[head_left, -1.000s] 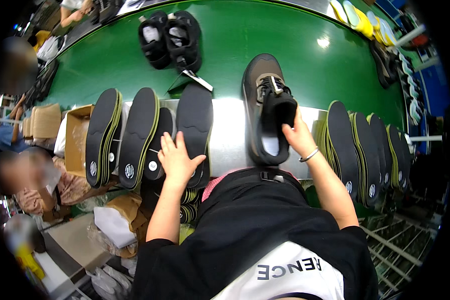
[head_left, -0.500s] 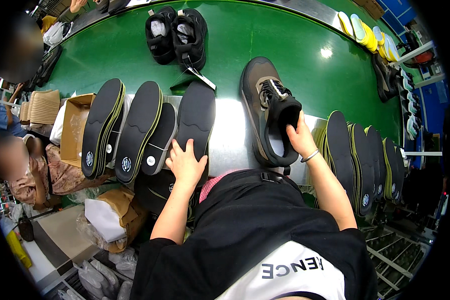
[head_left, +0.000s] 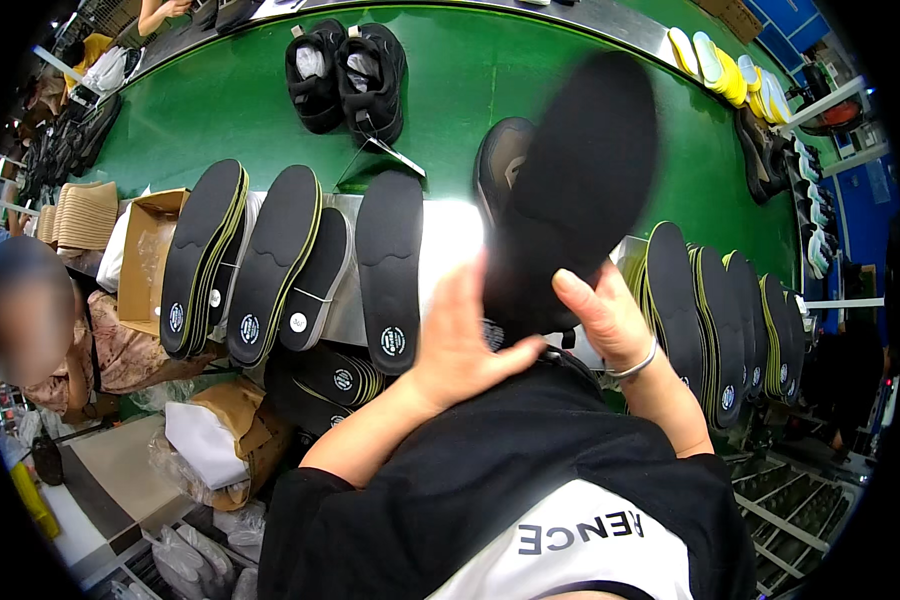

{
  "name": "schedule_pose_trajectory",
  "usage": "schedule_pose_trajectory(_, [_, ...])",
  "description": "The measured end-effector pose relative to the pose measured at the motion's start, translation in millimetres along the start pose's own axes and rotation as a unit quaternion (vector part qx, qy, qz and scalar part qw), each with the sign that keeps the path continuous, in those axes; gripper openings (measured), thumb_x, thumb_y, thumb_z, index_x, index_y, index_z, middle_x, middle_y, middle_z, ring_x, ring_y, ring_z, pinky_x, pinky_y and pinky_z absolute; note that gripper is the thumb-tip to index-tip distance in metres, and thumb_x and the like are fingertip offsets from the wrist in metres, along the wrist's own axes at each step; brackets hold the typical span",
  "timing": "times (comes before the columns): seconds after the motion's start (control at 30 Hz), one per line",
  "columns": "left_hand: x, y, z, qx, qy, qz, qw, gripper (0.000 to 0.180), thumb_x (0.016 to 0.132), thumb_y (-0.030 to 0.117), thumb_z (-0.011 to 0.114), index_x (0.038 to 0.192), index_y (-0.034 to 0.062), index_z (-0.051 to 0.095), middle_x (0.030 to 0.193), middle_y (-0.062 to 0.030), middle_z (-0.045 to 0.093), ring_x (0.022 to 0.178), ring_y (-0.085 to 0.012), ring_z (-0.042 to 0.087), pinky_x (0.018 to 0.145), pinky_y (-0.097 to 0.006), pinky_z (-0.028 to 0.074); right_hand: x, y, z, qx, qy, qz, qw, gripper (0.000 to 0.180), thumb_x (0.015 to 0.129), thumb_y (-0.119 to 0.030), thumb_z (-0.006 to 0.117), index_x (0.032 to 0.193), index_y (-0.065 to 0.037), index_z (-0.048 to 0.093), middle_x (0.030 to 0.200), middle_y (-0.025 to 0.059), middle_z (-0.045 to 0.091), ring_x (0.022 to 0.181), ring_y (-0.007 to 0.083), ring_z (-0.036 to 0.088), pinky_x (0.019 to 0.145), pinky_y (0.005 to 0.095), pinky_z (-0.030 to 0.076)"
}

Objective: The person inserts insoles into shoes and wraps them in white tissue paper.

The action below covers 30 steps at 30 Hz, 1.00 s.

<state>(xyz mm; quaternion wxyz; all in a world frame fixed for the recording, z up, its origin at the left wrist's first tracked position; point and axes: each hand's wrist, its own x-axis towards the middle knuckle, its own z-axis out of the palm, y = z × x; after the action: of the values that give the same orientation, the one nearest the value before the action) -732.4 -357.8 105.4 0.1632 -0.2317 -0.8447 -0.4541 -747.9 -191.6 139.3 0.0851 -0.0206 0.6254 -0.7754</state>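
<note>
A black insole point(head_left: 590, 160), blurred by motion, is raised at a tilt over a brown and black shoe point(head_left: 500, 165). My left hand point(head_left: 460, 345) is at the insole's heel end, gripping it with thumb and fingers; the fingers are smeared. Behind the insole, most of the shoe is hidden; its toe shows at the upper left. My right hand point(head_left: 615, 325) is at the shoe's heel opening, thumb up beside the insole's edge and the other fingers mostly hidden. Another black insole point(head_left: 390, 270) lies on the metal strip to the left of my left hand.
Stacked insoles point(head_left: 275, 265) line the left, beside an open cardboard box point(head_left: 155, 260). More insole stacks point(head_left: 715, 330) stand on the right. A pair of black shoes point(head_left: 345, 75) sits on the green table point(head_left: 450, 70). Yellow insoles point(head_left: 730, 75) lie at the far right. Other people are at the left.
My left hand has lifted an insole from the left pile and carried it right, over the shoe. My right hand stays by the shoe's heel, its thumb now raised.
</note>
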Motion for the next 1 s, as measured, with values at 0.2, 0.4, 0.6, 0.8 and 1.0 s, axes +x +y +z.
schedule_pose_trajectory(0.2, [-10, -49, 0, 0.108, -0.042, -0.112, 0.987, 0.065, 0.067, 0.028, 0.066, 0.117, -0.0033, 0.038, 0.111, -0.0205, 0.046, 0.104, -0.0336, 0.043, 0.089, -0.040, 0.033, -24, -30, -63, -0.049, 0.183, -0.075, 0.979, 0.045, 0.075, -0.004, 0.058, 0.117, 0.001, 0.042, 0.110, 0.0093, 0.052, 0.100, 0.0200, 0.051, 0.089, 0.0299, 0.037])
schedule_pose_trajectory(0.4, [-87, -131, -8, 0.241, -0.099, -0.367, 0.893, 0.073, 0.066, 0.018, 0.066, 0.125, -0.0019, 0.026, 0.122, -0.0230, 0.034, 0.113, -0.0381, 0.032, 0.093, -0.044, 0.030, -84, -47, -164, -0.160, 0.223, 0.081, 0.958, 0.039, 0.072, -0.006, 0.062, 0.108, 0.002, 0.049, 0.102, 0.0078, 0.056, 0.091, 0.0162, 0.053, 0.083, 0.0282, 0.040])
schedule_pose_trajectory(0.6, [-70, -129, 9, -0.041, 0.020, -0.391, 0.919, 0.060, 0.069, 0.000, 0.061, 0.122, -0.0029, 0.031, 0.115, -0.0199, 0.045, 0.102, -0.0264, 0.048, 0.088, -0.034, 0.037, -153, 10, -237, -0.376, 0.335, 0.182, 0.845, 0.048, 0.069, -0.010, 0.063, 0.110, 0.005, 0.043, 0.102, 0.0145, 0.055, 0.089, 0.0231, 0.054, 0.081, 0.0306, 0.041])
schedule_pose_trajectory(0.8, [-16, -66, -15, -0.551, 0.068, -0.370, 0.745, 0.039, 0.073, -0.005, 0.057, 0.109, 0.0029, 0.049, 0.105, -0.0080, 0.054, 0.097, -0.0186, 0.052, 0.086, -0.031, 0.040, -130, -7, -183, -0.600, 0.403, 0.065, 0.688, 0.045, 0.074, -0.015, 0.061, 0.113, -0.001, 0.043, 0.104, 0.0154, 0.051, 0.093, 0.0258, 0.051, 0.078, 0.0340, 0.042])
schedule_pose_trajectory(1.0, [5, -48, -5, -0.617, -0.066, -0.304, 0.723, 0.047, 0.071, -0.006, 0.059, 0.114, 0.0073, 0.049, 0.110, -0.0064, 0.054, 0.101, -0.0188, 0.051, 0.089, -0.032, 0.038, -53, -17, -93, -0.234, 0.160, -0.065, 0.957, 0.033, 0.082, -0.009, 0.051, 0.114, -0.003, 0.044, 0.101, 0.0071, 0.053, 0.092, 0.0124, 0.050, 0.079, 0.0249, 0.040])
